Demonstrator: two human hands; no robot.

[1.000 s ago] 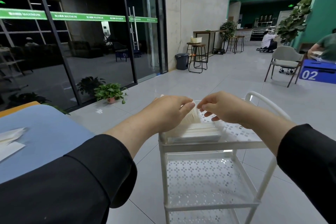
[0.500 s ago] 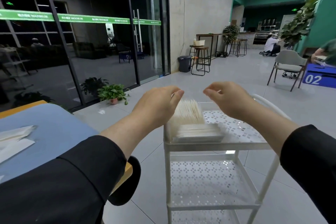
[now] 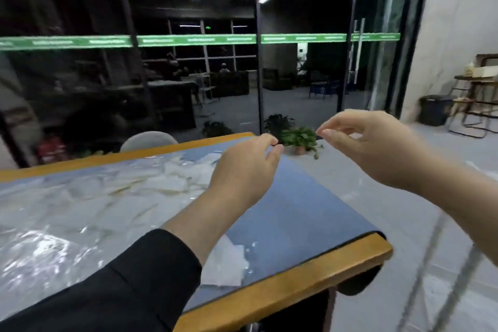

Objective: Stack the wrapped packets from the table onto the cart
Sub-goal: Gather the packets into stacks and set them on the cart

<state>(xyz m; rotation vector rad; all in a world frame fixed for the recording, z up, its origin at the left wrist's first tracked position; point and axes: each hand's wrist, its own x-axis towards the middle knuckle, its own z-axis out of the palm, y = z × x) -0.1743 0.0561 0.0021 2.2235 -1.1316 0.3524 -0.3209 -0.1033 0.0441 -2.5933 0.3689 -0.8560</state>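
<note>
Many wrapped packets (image 3: 151, 186) lie in a loose, overlapping spread on the table (image 3: 296, 288), so by the look of it most of the work is left; the cart is out of view, and what already sits on it cannot be judged from here. The likely step in hand is a reach for the next packet.

The table is the largest thing, under and to the left of the left hand (image 3: 245, 170): a warm wood edge with a rounded corner, topped by a smooth blue mat (image 3: 301, 207) that shines a little. The packets lie below and to the left of that hand, flat white rectangles in crinkled clear film that throws bright glints; one (image 3: 226, 264) lies apart, near the sleeve (image 3: 129, 288), which is black matte cloth.

The left hand hovers above the mat with fingers loosely bent, thumb near forefinger, and nothing between them. The right hand (image 3: 369, 148), out past the table's edge over the pale tiled floor (image 3: 404, 224), is likewise relaxed and holds nothing. A small potted plant (image 3: 300, 140) shows between the two hands, on the floor beyond.
</note>
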